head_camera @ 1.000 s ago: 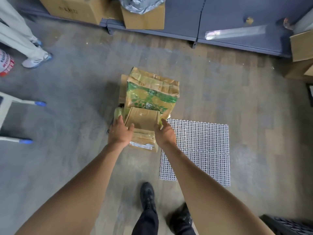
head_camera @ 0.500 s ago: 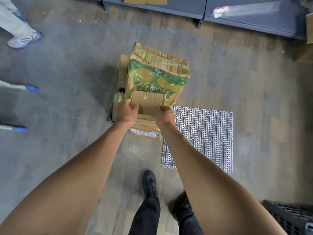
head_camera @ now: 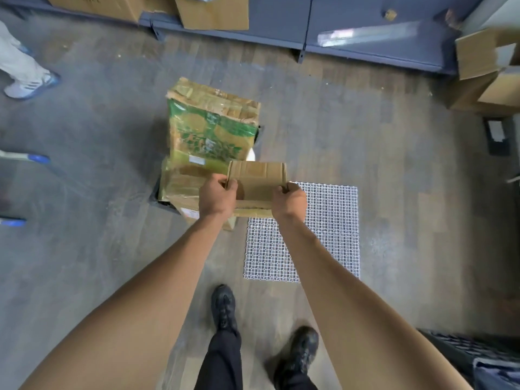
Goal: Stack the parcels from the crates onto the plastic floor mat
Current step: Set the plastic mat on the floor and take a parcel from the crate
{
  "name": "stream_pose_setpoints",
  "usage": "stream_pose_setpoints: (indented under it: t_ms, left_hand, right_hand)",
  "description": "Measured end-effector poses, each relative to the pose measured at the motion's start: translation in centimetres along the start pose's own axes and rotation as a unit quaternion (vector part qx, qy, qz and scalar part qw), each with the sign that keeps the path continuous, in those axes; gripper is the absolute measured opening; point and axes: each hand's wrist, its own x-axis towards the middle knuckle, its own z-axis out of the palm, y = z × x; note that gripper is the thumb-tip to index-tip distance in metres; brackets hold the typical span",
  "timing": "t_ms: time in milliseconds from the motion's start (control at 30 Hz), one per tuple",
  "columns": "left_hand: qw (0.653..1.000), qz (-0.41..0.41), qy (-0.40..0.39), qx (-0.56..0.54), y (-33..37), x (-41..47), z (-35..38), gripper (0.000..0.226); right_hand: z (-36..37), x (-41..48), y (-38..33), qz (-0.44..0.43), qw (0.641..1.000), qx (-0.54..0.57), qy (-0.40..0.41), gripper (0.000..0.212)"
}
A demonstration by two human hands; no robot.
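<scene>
I hold a small brown cardboard parcel in the air with both hands. My left hand grips its left end and my right hand grips its right end. The parcel hangs over the left far corner of the white plastic grid mat, which lies flat on the floor with nothing on it. To the left a dark crate holds a large green-printed parcel on top of a taped brown parcel; the crate is mostly hidden under them.
Grey shelving with cardboard boxes runs along the far side. More boxes stand at the right. Another person's leg and shoe are at the far left. A dark crate sits at the bottom right. My shoes stand near the mat.
Both hands closed on the small brown parcel, lifted it off the stack in the crate and carried it right, toward the mat.
</scene>
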Motion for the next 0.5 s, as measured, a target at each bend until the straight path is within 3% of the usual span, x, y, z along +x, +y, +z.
stream_pose_setpoints:
  t_ms: [267, 500]
  left_hand:
    - [0.999, -0.03, -0.008, 0.037, -9.6, -3.7, 12.2, 0.029]
    - [0.995, -0.081, -0.054, 0.04, -22.2, -0.3, 21.2, 0.029]
  right_hand:
    - [-2.6, 4.1, 15.4, 0.048, 0.999, -0.01, -0.01, 0.023]
    - [1.9, 11.0, 29.3, 0.051, 0.998, -0.035, -0.026, 0.009]
